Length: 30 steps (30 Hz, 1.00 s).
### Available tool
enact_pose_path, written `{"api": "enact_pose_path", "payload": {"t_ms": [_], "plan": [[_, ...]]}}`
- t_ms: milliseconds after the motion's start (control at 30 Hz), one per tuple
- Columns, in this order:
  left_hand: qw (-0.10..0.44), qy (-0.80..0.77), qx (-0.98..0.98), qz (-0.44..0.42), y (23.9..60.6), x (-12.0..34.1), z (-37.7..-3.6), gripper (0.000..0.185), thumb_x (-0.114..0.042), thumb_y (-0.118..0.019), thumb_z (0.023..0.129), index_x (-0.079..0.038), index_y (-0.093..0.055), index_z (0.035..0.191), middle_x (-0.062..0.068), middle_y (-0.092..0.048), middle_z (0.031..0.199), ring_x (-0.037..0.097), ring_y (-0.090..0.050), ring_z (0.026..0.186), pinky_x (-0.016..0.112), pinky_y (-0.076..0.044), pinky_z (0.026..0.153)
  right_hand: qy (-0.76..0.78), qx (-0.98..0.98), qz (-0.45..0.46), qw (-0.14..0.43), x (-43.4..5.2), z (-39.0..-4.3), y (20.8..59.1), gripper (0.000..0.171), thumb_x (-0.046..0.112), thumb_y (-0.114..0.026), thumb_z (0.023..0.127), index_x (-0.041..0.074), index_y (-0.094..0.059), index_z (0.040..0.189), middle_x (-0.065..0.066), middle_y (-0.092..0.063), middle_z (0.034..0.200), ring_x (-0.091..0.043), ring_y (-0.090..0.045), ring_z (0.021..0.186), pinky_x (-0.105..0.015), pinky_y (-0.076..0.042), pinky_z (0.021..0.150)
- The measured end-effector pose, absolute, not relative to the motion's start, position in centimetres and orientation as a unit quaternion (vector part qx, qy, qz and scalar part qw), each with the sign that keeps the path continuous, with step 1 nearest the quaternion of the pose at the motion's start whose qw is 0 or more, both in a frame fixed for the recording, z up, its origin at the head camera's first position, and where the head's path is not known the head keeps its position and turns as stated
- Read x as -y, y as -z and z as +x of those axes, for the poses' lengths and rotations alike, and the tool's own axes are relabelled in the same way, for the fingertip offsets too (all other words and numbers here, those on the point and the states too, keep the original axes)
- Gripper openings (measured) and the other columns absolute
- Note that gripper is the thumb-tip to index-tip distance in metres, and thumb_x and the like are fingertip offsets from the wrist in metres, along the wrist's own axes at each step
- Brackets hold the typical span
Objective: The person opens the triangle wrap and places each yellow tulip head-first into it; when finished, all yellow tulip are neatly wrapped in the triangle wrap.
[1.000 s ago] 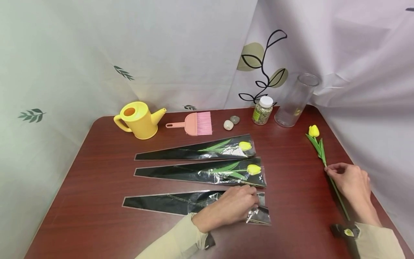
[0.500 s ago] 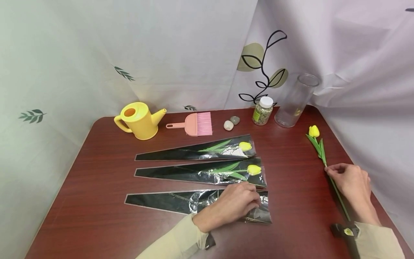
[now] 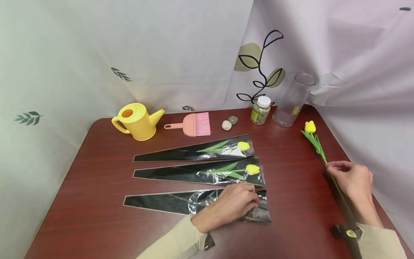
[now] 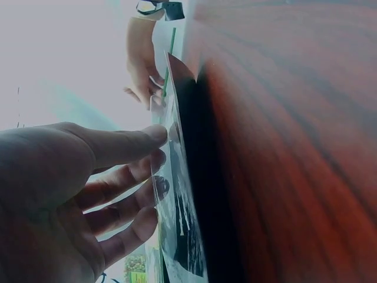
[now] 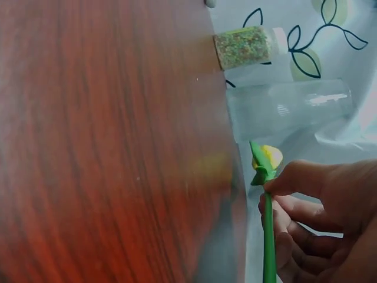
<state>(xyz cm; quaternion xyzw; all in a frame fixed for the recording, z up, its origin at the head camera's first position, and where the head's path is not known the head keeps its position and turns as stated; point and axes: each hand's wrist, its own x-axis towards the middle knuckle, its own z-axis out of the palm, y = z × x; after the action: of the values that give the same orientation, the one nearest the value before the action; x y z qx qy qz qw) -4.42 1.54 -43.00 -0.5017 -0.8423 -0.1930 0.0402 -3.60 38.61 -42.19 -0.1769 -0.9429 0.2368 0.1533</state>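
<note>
Tulip [image 3: 311, 133] (slim green stem) pinched by right hand [image 3: 352, 180].

Hands: two, left hand [image 3: 231, 205], right hand [image 3: 352, 180].
Black-and-clear flower sleeves on table [image 3: 97, 180]: three. Far sleeve [image 3: 181, 153] with one yellow tulip inside; middle sleeve [image 3: 181, 173] with one yellow tulip inside; near sleeve [image 3: 161, 202] with no tulip showing.
Loose yellow tulip [image 3: 309, 126]: one.
Tulips altogether: three.
Yellow watering can [image 3: 137, 120]: one.
Pink brush [image 3: 192, 125]: one.
Pebbles: two, pale pebble [image 3: 226, 125], grey pebble [image 3: 233, 119].
Small jar with white lid [image 3: 260, 110]: one.
Clear glass vase [image 3: 292, 100]: one.
</note>
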Motion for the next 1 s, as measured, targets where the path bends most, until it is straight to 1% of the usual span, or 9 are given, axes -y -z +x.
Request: {"api": "enact_pose_path", "payload": {"t_ms": [133,233,300,367,400,533,700,867,1000], "plan": [[0.04,0.197,0.845,-0.495,43.0,-1.5,-4.4,0.007,-0.027,-0.074,0.088,-0.026,-0.077,0.094,-0.017,-0.057,0.083,-0.003,-0.05,0.079,0.009,-0.042,0.07,-0.251,0.94,-0.184,0.142,-38.3,-3.2,41.8,0.026,0.034,-0.074,0.083,0.01,-0.079,0.091,0.018,-0.065,0.06,0.022,-0.037,0.06,-0.025,-0.034,0.063],[0.04,0.198,0.849,-0.489,43.0,-1.5,-4.3,0.006,-0.029,-0.074,0.088,-0.026,-0.077,0.093,-0.017,-0.057,0.083,-0.003,-0.05,0.078,0.01,-0.042,0.069,-0.339,0.914,-0.194,0.107,-38.0,-2.7,41.5,0.022,0.034,-0.076,0.085,0.014,-0.08,0.092,0.018,-0.067,0.063,0.015,-0.045,0.059,-0.02,-0.038,0.058],[0.037,0.2,0.851,-0.484,42.9,-1.5,-4.3,0.007,-0.029,-0.074,0.088,-0.026,-0.077,0.093,-0.016,-0.059,0.085,-0.002,-0.049,0.078,0.01,-0.042,0.07,-0.453,0.866,-0.199,0.076,-37.7,-2.4,41.4,0.015,0.029,-0.076,0.087,0.015,-0.08,0.092,0.015,-0.069,0.068,0.007,-0.052,0.057,-0.017,-0.043,0.054],[0.034,0.202,0.854,-0.479,42.8,-1.5,-4.3,0.007,-0.03,-0.075,0.087,-0.025,-0.076,0.093,-0.016,-0.059,0.085,-0.002,-0.049,0.078,0.009,-0.041,0.07,-0.576,0.792,-0.194,0.055,-37.3,-2.1,41.4,0.007,0.019,-0.075,0.088,0.015,-0.08,0.091,0.009,-0.072,0.074,-0.002,-0.06,0.056,-0.019,-0.048,0.049],[0.034,0.201,0.855,-0.477,42.8,-1.5,-4.3,0.008,-0.03,-0.075,0.087,-0.025,-0.076,0.093,-0.016,-0.059,0.085,-0.002,-0.048,0.078,0.009,-0.041,0.07,-0.63,0.752,-0.187,0.046,-37.1,-1.9,41.4,0.006,0.014,-0.073,0.089,0.015,-0.079,0.091,0.005,-0.073,0.078,-0.007,-0.064,0.056,-0.022,-0.05,0.049],[0.039,0.202,0.856,-0.475,42.6,-1.5,-4.4,0.008,-0.031,-0.076,0.086,-0.025,-0.076,0.092,-0.016,-0.059,0.085,-0.003,-0.047,0.077,0.008,-0.039,0.069,-0.76,0.635,-0.135,0.03,-36.3,-0.7,41.7,0.013,0.001,-0.064,0.093,0.007,-0.076,0.095,-0.004,-0.074,0.089,-0.015,-0.071,0.071,-0.027,-0.056,0.059],[0.055,0.214,0.852,-0.475,42.7,-1.5,-4.5,0.009,-0.031,-0.076,0.086,-0.024,-0.077,0.093,-0.015,-0.06,0.088,-0.002,-0.048,0.078,0.009,-0.04,0.069,-0.801,0.585,-0.123,0.024,-34.8,1.2,42.1,0.016,-0.003,-0.058,0.096,0.001,-0.073,0.101,-0.009,-0.074,0.094,-0.022,-0.073,0.08,-0.032,-0.057,0.067],[0.069,0.222,0.85,-0.473,42.8,-1.5,-4.5,0.008,-0.03,-0.075,0.087,-0.024,-0.077,0.092,-0.015,-0.06,0.087,-0.001,-0.048,0.078,0.009,-0.04,0.068,-0.782,0.607,-0.138,0.031,-33.3,2.8,42.2,0.015,-0.001,-0.061,0.095,0.001,-0.072,0.105,-0.006,-0.074,0.096,-0.021,-0.072,0.081,-0.032,-0.057,0.067],[0.079,0.227,0.847,-0.474,42.8,-1.5,-4.6,0.008,-0.03,-0.075,0.088,-0.023,-0.077,0.091,-0.015,-0.06,0.087,-0.001,-0.048,0.078,0.009,-0.04,0.068,-0.776,0.609,-0.156,0.043,-33.0,3.6,41.8,0.013,0.001,-0.063,0.094,0.003,-0.072,0.103,-0.005,-0.074,0.096,-0.02,-0.072,0.079,-0.032,-0.057,0.066]]}}
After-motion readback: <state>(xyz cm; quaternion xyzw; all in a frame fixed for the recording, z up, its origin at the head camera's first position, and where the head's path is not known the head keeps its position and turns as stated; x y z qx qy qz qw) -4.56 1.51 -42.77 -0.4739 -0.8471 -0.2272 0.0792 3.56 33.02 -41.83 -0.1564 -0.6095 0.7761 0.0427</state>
